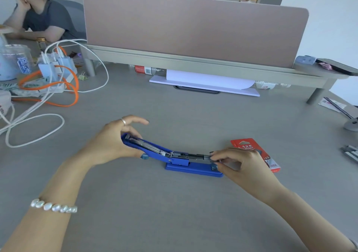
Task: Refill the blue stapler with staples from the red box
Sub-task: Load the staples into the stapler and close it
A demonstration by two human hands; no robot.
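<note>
From the head camera I see the blue stapler (193, 167) lying hinged open on the grey worktop (174, 120). My left hand (112, 143) grips its raised top cover; my right hand (238, 161) pinches at the metal magazine's front end. The red box (249, 147) lies just behind that hand.

One blue stapler (186, 161), swung open. One red box (251, 148). Two hands: a left hand (112, 145) and a right hand (244, 164). One pearl bracelet (53, 206). One ring (123, 121). One orange cable (58, 86). Two white chargers (56, 64). One pink divider panel (193, 27).
</note>
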